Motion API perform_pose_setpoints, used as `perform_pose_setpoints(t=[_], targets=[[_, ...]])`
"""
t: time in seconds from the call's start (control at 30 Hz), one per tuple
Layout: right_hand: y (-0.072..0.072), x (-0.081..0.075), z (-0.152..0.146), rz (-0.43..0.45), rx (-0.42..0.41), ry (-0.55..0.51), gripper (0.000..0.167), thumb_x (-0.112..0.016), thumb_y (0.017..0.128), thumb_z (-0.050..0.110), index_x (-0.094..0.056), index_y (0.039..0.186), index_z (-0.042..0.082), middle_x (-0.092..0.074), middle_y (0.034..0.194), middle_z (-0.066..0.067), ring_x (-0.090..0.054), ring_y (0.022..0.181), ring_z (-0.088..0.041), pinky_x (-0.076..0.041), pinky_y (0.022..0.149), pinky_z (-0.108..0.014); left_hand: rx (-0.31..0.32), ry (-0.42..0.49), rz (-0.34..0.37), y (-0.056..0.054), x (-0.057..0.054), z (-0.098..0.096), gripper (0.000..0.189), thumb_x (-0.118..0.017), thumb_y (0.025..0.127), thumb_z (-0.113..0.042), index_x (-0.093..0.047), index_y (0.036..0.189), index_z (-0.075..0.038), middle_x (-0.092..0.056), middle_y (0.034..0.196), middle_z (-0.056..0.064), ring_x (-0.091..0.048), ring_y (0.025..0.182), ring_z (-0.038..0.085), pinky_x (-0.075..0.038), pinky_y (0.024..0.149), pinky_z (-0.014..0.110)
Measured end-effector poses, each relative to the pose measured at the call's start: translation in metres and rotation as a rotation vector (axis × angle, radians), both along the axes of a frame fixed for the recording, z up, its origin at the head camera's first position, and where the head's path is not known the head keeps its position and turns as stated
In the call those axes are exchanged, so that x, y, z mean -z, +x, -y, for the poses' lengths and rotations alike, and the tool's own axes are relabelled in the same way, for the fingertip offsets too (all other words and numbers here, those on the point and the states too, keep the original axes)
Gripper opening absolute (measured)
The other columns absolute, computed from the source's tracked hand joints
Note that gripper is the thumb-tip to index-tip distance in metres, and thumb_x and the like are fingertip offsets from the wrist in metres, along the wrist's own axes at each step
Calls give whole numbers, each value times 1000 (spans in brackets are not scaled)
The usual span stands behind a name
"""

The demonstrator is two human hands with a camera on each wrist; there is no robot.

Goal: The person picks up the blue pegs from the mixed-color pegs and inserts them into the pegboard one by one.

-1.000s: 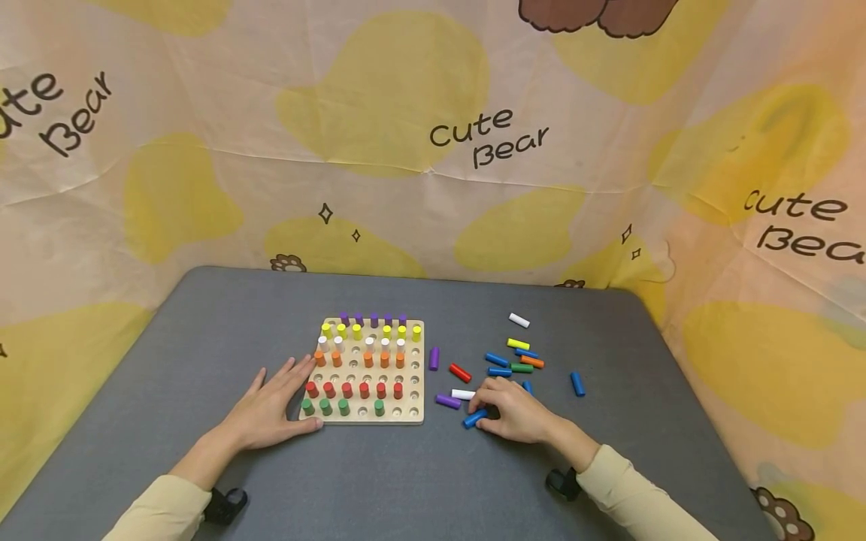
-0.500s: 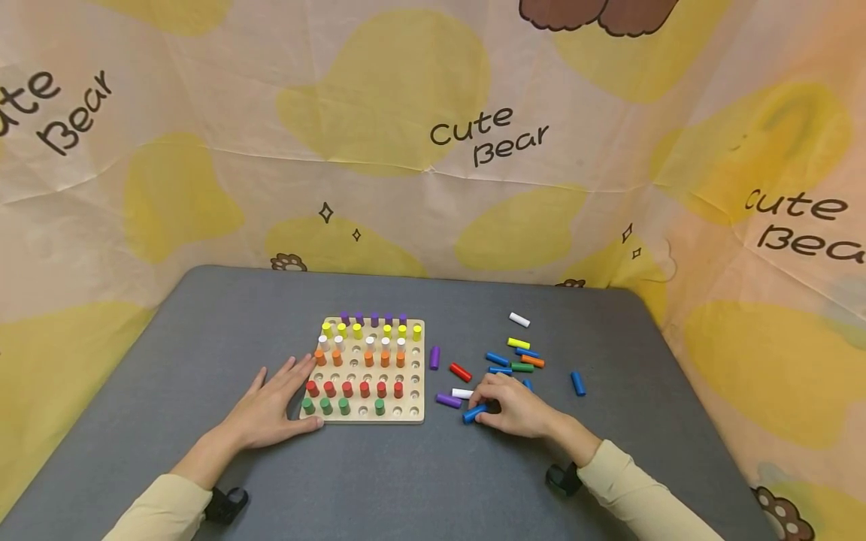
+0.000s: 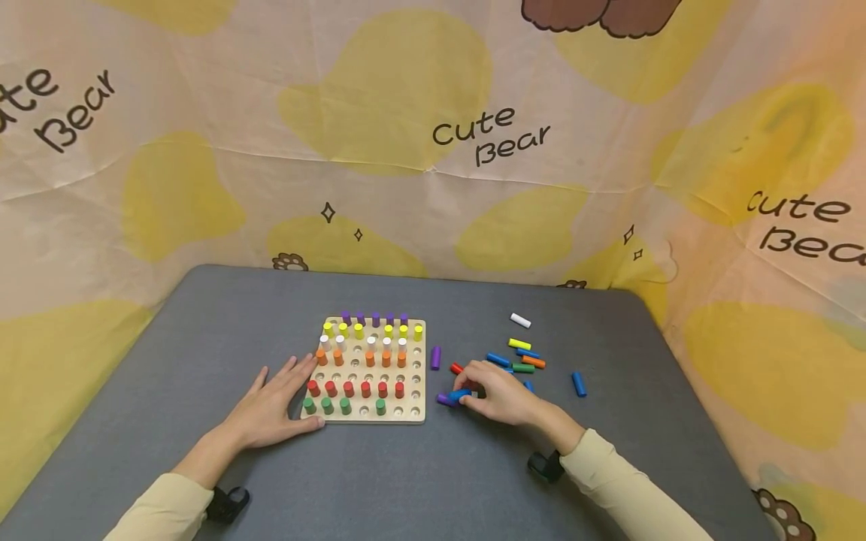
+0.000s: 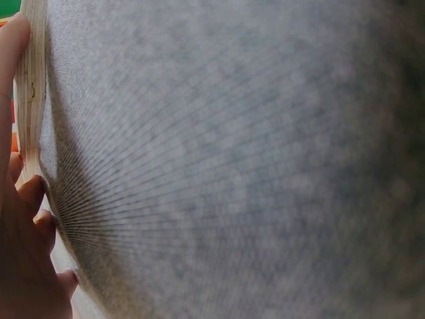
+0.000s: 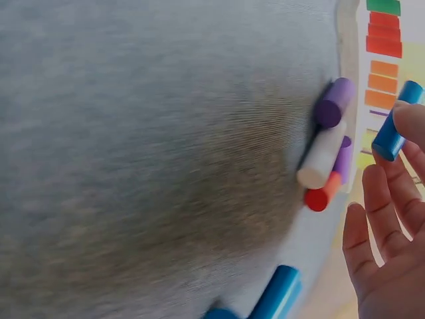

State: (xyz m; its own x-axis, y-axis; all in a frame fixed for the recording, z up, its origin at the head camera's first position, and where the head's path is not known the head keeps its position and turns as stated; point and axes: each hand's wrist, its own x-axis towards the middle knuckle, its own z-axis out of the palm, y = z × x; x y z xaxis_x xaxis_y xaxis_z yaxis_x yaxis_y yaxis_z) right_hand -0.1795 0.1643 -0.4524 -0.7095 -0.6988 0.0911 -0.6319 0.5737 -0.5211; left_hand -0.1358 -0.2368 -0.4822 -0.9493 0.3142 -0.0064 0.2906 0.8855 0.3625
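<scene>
Between thumb and fingertips my right hand (image 3: pixel 504 394) pinches a blue peg (image 5: pixel 398 123), raised above the table just right of the pegboard. In the head view it overlaps a purple peg (image 3: pixel 443 400) lying beneath it. The right wrist view shows a white peg (image 5: pixel 322 156) and a red peg (image 5: pixel 323 194) on the table close by. My left hand (image 3: pixel 274 409) rests with spread fingers against the left edge of the wooden pegboard (image 3: pixel 421 376), its thumb at the near corner. Rows of purple, yellow, white, orange, red and green pegs stand upright in the board, with some bare holes among them.
Right of the board, loose pegs are scattered on the grey table (image 3: pixel 379 481): a white peg (image 3: pixel 520 321), a yellow peg (image 3: pixel 519 344), a green peg (image 3: pixel 523 368), an orange peg (image 3: pixel 533 362) and several blue ones. Another purple peg (image 3: pixel 436 358) lies beside the board.
My right hand has lifted the blue peg and moved left and slightly away from me, toward the board, now partly covering the red and white pegs. The left hand stays in place.
</scene>
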Motion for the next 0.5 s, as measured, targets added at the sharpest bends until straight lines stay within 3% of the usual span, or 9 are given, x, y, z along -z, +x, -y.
perform_pose_setpoints(t=[0.3,0.5], targets=[[-7,-12,17,3,14,-65,14,-65,86,15,-58,99,16,-57,93,7,-54,81,-16,-47,70,-24,2,6,6,0,-1,0,103,-60,70,-71,-22,148,-15,-26,151,9,-21,138,35,-6,105,64],[-13,-15,28,26,29,-117,17,-65,86,13,-58,102,14,-57,90,7,-53,77,-9,-51,68,-26,-1,4,10,1,-1,0,103,-60,70,-71,-22,148,-16,-26,151,9,-21,138,34,-6,105,64]])
